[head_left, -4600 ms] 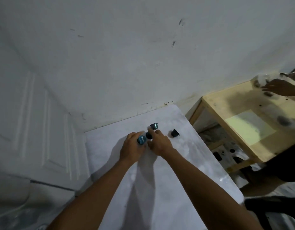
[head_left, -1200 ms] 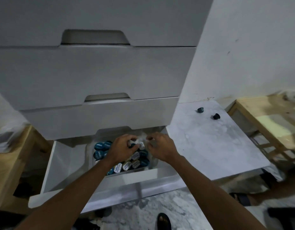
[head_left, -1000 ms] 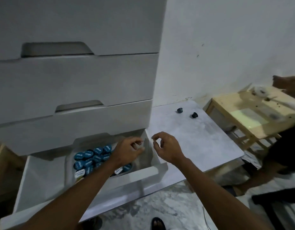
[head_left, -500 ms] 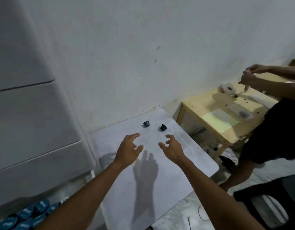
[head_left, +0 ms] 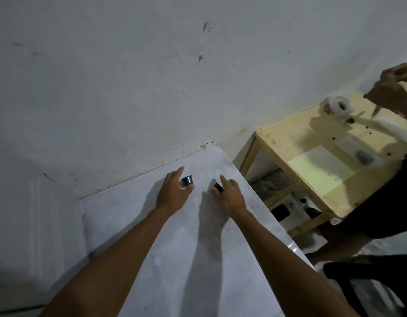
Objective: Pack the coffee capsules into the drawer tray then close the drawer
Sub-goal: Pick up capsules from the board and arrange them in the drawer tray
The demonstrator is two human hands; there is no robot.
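Left hand (head_left: 172, 194) half open, teal capsule (head_left: 187, 181) between thumb and forefinger, not yet clamped. Right hand (head_left: 228, 195) open; dark capsule (head_left: 218, 186) lies at its fingertips on the worktop (head_left: 198, 259).

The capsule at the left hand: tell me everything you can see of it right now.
The left capsule is a small, dark teal cup, seemingly metal or plastic, with a flared rim. It lies tilted on the white tabletop near the wall edge, rim up and toward the wall. The left hand brackets it between forefinger and thumb; whether they grip it yet is unclear. A second capsule lies apart, to its right.
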